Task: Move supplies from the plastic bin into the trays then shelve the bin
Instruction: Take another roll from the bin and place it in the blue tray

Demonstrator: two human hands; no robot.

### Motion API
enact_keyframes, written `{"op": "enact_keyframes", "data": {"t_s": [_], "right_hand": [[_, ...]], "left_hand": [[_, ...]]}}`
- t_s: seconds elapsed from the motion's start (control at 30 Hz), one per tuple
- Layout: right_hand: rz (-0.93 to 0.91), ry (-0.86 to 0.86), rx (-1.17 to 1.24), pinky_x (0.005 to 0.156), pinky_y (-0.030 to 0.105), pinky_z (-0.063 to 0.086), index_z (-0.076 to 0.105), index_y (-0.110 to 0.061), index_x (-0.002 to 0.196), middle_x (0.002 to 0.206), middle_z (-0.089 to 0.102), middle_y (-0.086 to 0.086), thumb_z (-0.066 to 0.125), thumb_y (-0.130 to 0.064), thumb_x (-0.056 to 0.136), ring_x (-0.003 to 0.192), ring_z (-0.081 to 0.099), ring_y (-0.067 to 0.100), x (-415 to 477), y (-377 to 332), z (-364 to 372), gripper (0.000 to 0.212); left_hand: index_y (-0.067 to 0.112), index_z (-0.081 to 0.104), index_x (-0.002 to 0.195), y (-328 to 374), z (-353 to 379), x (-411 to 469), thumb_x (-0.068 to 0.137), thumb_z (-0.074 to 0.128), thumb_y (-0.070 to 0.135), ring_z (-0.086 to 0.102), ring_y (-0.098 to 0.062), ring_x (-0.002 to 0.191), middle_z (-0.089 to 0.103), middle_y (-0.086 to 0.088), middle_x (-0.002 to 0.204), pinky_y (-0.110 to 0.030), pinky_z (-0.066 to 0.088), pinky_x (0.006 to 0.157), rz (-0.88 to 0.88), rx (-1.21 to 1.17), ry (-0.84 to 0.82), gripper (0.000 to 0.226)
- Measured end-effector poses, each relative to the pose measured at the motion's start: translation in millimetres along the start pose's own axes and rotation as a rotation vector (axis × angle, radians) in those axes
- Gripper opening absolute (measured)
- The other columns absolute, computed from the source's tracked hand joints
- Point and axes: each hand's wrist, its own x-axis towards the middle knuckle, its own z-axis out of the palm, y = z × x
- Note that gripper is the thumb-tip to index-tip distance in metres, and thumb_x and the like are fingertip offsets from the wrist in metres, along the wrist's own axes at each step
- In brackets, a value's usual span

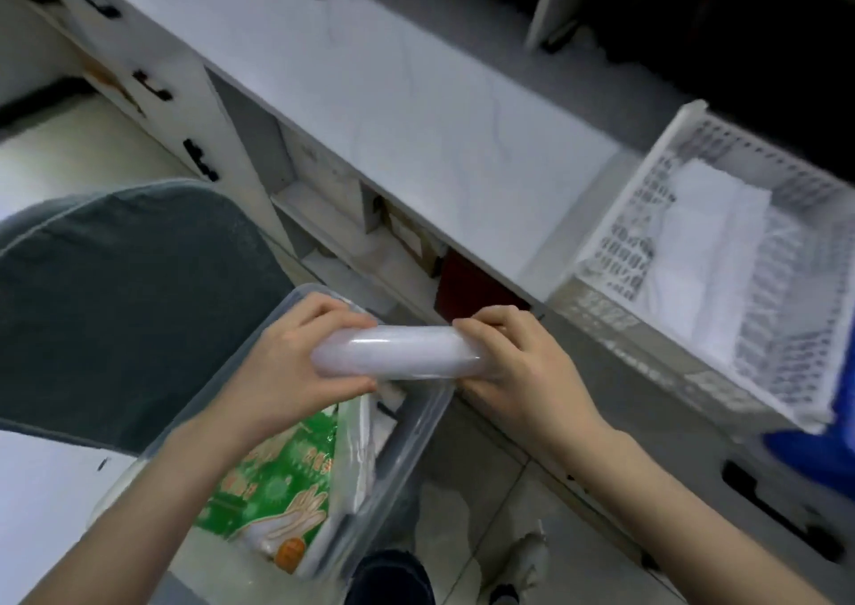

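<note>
A white roll wrapped in clear plastic (pixel 397 352) hangs just above the far rim of the clear plastic bin (pixel 418 424). My left hand (pixel 289 364) grips its left end and my right hand (pixel 518 364) grips its right end. Inside the bin lie a green glove packet (pixel 277 479) and some white packets (pixel 365 438). A white perforated tray (pixel 620 234) stands on the counter at the right, with white folded packets (pixel 708 257) in it.
The pale counter (pixel 393 109) runs diagonally from top left to right, with open shelves (pixel 351 216) under it holding boxes. A grey padded chair (pixel 125 299) stands at the left. Drawers with black handles (pixel 782 507) are at lower right, beside something blue (pixel 828 456).
</note>
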Motion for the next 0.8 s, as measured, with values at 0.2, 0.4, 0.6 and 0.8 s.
{"op": "enact_keyframes", "data": {"t_s": [0.2, 0.4, 0.6, 0.8], "right_hand": [[0.089, 0.256, -0.145, 0.090, 0.034, 0.046, 0.055, -0.017, 0.127, 0.119, 0.058, 0.005, 0.072, -0.032, 0.078, 0.107, 0.052, 0.021, -73, 29, -130, 0.054], [0.371, 0.395, -0.231, 0.091, 0.038, 0.048, 0.058, -0.018, 0.124, 0.118, 0.058, 0.002, 0.079, -0.024, 0.073, 0.108, 0.053, 0.020, -183, 84, -222, 0.055], [0.677, 0.372, -0.206, 0.091, 0.037, 0.048, 0.060, -0.019, 0.124, 0.117, 0.057, -0.001, 0.081, -0.019, 0.070, 0.107, 0.053, 0.023, -288, 153, -263, 0.057], [0.794, 0.230, -0.142, 0.097, 0.031, 0.040, 0.059, -0.017, 0.125, 0.120, 0.056, 0.004, 0.078, -0.017, 0.072, 0.112, 0.050, 0.025, -335, 220, -256, 0.057]], "left_hand": [[0.025, 0.066, 0.110, 137, 7, 51, 0.061, 0.080, 0.039, 0.055, -0.002, 0.096, 0.056, 0.010, 0.104, -0.014, 0.041, 0.085, 0.297, 0.037, -0.043, 0.053], [0.028, 0.064, 0.110, 269, 95, 100, 0.065, 0.083, 0.038, 0.055, -0.007, 0.097, 0.057, 0.011, 0.105, -0.027, 0.047, 0.084, 0.544, -0.028, -0.160, 0.050], [0.034, 0.061, 0.114, 363, 225, 127, 0.067, 0.074, 0.054, 0.047, -0.006, 0.100, 0.056, 0.015, 0.104, -0.024, 0.038, 0.086, 0.612, 0.006, -0.314, 0.052], [0.031, 0.060, 0.118, 387, 315, 130, 0.071, 0.073, 0.050, 0.050, -0.011, 0.108, 0.059, 0.009, 0.114, -0.029, 0.040, 0.094, 0.536, 0.078, -0.445, 0.053]]}}
